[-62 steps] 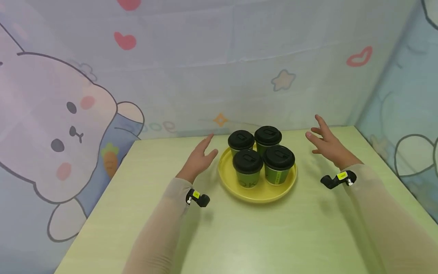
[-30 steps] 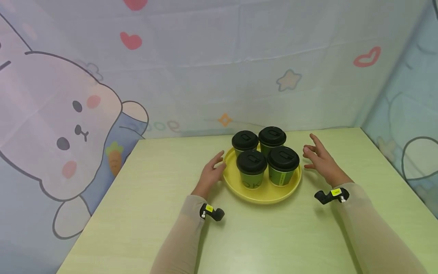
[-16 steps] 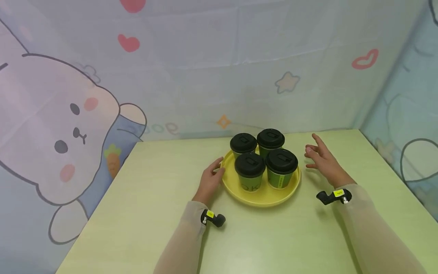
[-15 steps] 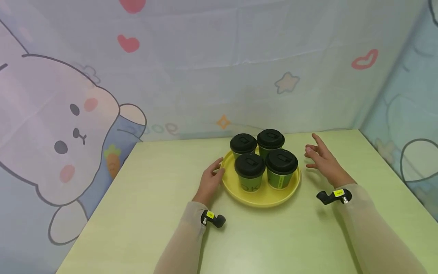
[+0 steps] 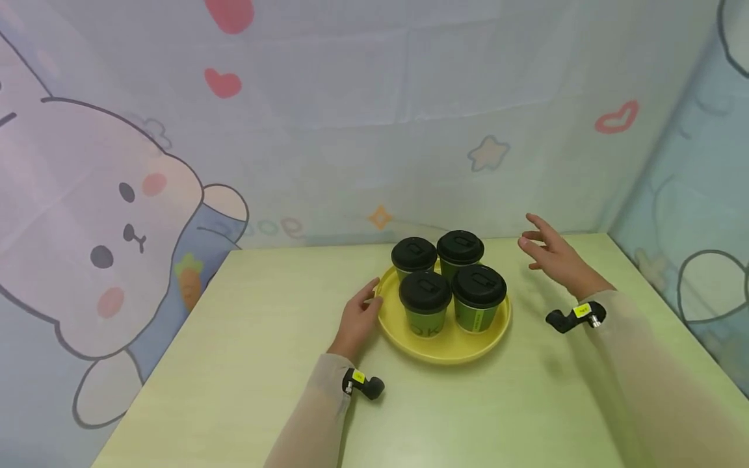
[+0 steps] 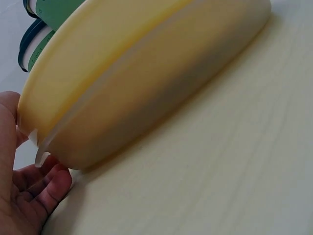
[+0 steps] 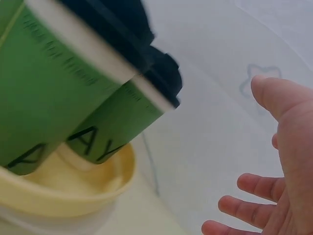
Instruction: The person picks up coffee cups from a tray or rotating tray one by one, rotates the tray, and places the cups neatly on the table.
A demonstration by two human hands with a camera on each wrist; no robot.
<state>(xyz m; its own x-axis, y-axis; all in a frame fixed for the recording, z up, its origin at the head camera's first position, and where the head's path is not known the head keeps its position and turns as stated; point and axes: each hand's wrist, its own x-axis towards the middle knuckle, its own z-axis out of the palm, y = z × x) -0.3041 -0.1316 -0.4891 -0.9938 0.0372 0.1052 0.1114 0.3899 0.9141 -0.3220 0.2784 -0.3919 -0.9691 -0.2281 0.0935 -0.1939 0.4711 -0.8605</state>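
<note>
Currently, a round yellow tray sits on the pale table, right of centre in the head view, carrying four upright green cups with black lids. Two are at the back, the back left cup and the back right cup; two are in front, the front left cup, with dark lettering low on its side, and the front right cup, with a light green strip. They stand close together; whether their sides touch is hard to tell. The left hand grips the tray's edge at its left side, thumb by the rim and fingers curled in below, as the left wrist view shows. The right hand, at the right of the frame, is raised over the table, apart from the tray, its fingers spread loosely and holding nothing. Each sleeved wrist wears a small black camera with a yellow label. Behind, a cloth backdrop carries hearts, a star and, at the left of the frame, a cartoon animal.
</note>
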